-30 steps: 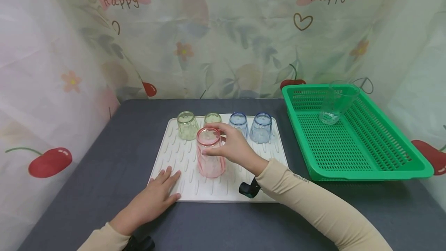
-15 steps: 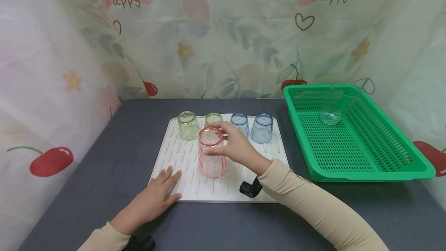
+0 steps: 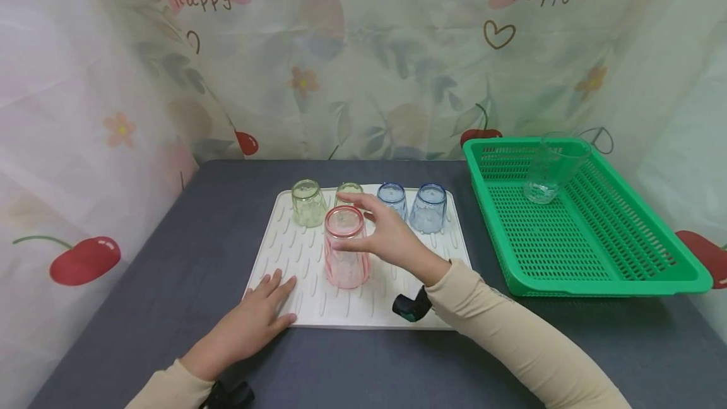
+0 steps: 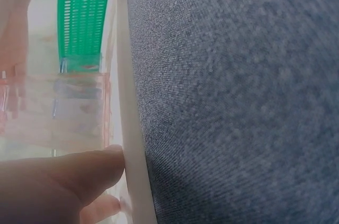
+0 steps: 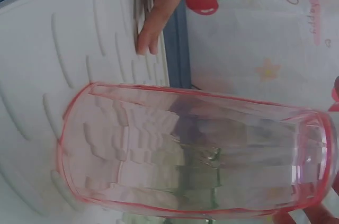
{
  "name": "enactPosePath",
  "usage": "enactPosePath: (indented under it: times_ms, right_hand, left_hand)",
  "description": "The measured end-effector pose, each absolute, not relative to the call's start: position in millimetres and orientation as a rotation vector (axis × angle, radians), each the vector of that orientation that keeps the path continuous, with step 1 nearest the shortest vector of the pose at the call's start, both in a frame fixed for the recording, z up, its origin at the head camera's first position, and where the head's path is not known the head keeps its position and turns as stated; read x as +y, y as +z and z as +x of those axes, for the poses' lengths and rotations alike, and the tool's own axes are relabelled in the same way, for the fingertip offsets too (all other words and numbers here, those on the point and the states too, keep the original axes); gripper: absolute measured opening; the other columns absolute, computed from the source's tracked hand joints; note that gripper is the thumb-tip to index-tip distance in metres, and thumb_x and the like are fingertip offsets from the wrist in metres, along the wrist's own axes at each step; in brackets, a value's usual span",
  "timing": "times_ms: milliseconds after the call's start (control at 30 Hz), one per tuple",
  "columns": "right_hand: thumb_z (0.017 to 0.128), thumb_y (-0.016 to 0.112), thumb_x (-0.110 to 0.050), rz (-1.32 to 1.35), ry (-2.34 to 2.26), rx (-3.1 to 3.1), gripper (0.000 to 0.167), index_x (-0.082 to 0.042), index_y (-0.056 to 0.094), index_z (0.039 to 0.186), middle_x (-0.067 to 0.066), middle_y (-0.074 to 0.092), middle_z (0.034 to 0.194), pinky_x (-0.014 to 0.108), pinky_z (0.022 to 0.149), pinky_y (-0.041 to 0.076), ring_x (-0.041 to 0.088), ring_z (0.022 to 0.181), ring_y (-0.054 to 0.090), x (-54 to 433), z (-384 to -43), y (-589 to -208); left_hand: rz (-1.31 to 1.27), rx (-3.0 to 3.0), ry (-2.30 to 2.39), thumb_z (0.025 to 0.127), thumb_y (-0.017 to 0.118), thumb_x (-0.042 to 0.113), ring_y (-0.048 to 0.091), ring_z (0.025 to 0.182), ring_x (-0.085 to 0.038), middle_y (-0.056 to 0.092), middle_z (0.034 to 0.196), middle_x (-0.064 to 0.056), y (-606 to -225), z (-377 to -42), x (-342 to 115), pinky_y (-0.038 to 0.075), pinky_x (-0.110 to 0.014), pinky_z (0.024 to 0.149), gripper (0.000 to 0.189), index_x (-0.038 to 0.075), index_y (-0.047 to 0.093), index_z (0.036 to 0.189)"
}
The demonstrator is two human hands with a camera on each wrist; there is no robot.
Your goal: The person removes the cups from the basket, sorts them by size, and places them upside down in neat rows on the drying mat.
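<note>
A tall pink drinking glass (image 3: 348,264) stands upside down on the white ribbed mat (image 3: 392,308), its thick base uppermost. My right hand (image 3: 394,235) is around its upper part, thumb in front and fingers spread behind, with a small gap between fingertips and glass. In the right wrist view the glass (image 5: 159,150) has its mouth down on the mat. My left hand (image 3: 250,324) lies with fingers spread on the mat's front left corner. Behind the pink glass are two green glasses (image 3: 308,207) and two blue glasses (image 3: 428,210), all upside down along the mat's far edge.
At the right sits a green slotted basket (image 3: 602,286) with a clear glass mug (image 3: 548,175) tilted inside it. The dark grey tablecloth (image 3: 199,238) runs back to a printed curtain (image 3: 363,68). One green glass is partly hidden by my right hand.
My right fingers have opened slightly away from the pink glass's top. The glass stays at the same spot on the mat, and my left hand has not moved.
</note>
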State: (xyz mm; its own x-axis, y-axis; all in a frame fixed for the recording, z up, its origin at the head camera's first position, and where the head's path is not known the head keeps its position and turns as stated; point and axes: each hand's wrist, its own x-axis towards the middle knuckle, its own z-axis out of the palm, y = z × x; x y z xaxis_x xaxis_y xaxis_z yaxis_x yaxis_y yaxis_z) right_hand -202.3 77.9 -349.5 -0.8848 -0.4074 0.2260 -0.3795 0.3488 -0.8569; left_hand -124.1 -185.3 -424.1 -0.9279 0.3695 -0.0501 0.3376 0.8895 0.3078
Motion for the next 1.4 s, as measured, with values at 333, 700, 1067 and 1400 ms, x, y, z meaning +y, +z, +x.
enactPosePath:
  times_ms: [333, 700, 1067, 1400]
  right_hand:
    - [0.078, 0.083, -0.020, -0.791, -1.706, 2.540, 0.069, -0.019, 0.051, 0.139, -0.002, 0.051, 0.143, 0.039, 0.113, 0.034, 0.020, 0.134, 0.045, 98.6, -192.4, -329.7]
    - [0.084, 0.076, -0.013, -0.848, -1.762, 2.634, 0.055, -0.014, 0.054, 0.135, 0.002, 0.057, 0.137, 0.034, 0.109, 0.041, 0.016, 0.127, 0.053, 135.1, -175.9, -293.4]
    - [0.089, 0.070, -0.008, -0.862, -1.806, 2.751, 0.043, -0.008, 0.058, 0.130, 0.006, 0.063, 0.128, 0.024, 0.102, 0.044, 0.014, 0.118, 0.059, 182.7, -164.3, -263.4]
    - [0.091, 0.067, -0.006, -0.765, -1.880, 2.934, 0.039, -0.007, 0.059, 0.129, -0.006, 0.066, 0.120, 0.015, 0.092, 0.048, 0.006, 0.111, 0.062, 233.9, -173.7, -250.5]
  left_hand:
    - [0.535, 2.929, 0.448, 0.092, 0.065, 0.028, 0.031, 0.137, -0.052, 0.033, 0.148, -0.033, -423.5, -124.7, -184.6, 0.028, -0.069, 0.104, 0.061, 0.001, 0.045, 0.143]
    - [0.523, 2.910, 0.443, 0.092, 0.065, 0.029, 0.030, 0.138, -0.051, 0.033, 0.149, -0.033, -421.5, -124.6, -183.9, 0.028, -0.068, 0.104, 0.061, 0.001, 0.045, 0.143]
    - [0.514, 2.886, 0.450, 0.092, 0.065, 0.032, 0.028, 0.139, -0.051, 0.032, 0.150, -0.032, -422.0, -125.4, -184.4, 0.027, -0.069, 0.105, 0.063, 0.003, 0.044, 0.144]
    - [0.514, 2.881, 0.452, 0.092, 0.064, 0.032, 0.028, 0.139, -0.050, 0.031, 0.151, -0.031, -424.2, -125.6, -185.8, 0.027, -0.068, 0.106, 0.064, 0.003, 0.043, 0.145]
